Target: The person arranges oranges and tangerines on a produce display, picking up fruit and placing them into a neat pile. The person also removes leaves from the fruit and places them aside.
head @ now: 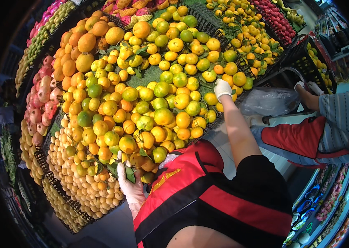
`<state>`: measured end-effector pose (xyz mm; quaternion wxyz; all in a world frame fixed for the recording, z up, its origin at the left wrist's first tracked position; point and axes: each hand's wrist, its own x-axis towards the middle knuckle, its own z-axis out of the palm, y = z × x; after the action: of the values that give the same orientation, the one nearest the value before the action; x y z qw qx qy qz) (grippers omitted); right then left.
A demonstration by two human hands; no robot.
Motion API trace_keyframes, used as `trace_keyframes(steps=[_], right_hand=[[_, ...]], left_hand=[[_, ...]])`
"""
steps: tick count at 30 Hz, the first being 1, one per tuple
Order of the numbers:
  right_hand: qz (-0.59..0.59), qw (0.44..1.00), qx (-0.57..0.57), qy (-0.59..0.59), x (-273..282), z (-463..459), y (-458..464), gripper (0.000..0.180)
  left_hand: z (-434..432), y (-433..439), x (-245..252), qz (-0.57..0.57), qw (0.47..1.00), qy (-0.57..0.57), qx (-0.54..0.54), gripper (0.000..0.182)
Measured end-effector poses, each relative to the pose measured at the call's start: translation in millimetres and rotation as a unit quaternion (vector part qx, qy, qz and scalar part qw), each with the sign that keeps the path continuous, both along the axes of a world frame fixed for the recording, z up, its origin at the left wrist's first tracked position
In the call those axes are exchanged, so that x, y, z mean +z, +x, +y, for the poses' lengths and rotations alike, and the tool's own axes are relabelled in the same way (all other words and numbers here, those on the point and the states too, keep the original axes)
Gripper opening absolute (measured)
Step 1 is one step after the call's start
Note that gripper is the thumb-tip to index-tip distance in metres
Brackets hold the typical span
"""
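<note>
My left hand (pixel 131 186), in a white glove, is at the near edge of the fruit stand with green leaves (pixel 130 174) between its thumb and fingers. Yellow-green mandarins (pixel 163 116) lie heaped just beyond it. My right hand (pixel 223 89), also gloved, reaches out to the right side of the heap. Its fingers point down among the mandarins, touching or nearly touching one with a green-yellow skin (pixel 209 76). The fingertips are partly hidden, so I cannot see whether they grip a fruit.
Larger orange fruit (pixel 86 42) are piled at the upper left, pomegranates (pixel 44 90) left of them. Small tan round fruit (pixel 84 183) lie lower left. Black crate edging (pixel 199 18) divides the sections. On the right, another person (pixel 332 124) stands beside a clear plastic bag (pixel 268 100).
</note>
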<state>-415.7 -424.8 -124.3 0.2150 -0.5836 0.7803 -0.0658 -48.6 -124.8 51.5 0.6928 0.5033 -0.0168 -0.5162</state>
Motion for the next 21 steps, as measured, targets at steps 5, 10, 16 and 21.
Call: trace_keyframes(steps=[5,10,16,21], right_hand=[[-0.434,0.890,-0.089,-0.107,24.7,31.6,-9.9,0.023],[-0.585,0.805,0.044,-0.087,100.2,71.2,40.3,0.027],[-0.536,0.762,0.330,-0.150,152.3,137.3,148.5,0.014],[-0.430,0.775,0.431,-0.171,156.6,149.2,173.3,0.022]], left_hand=[[-9.4,-14.3,8.9,0.005,0.999,0.038,-0.015,0.043],[-36.1,-34.4,6.1,-0.020,0.982,0.032,-0.185,0.046],[-66.3,-51.3,-20.9,0.039,0.975,0.050,-0.212,0.045],[-72.7,-43.4,-38.9,0.170,0.968,0.028,-0.181,0.039]])
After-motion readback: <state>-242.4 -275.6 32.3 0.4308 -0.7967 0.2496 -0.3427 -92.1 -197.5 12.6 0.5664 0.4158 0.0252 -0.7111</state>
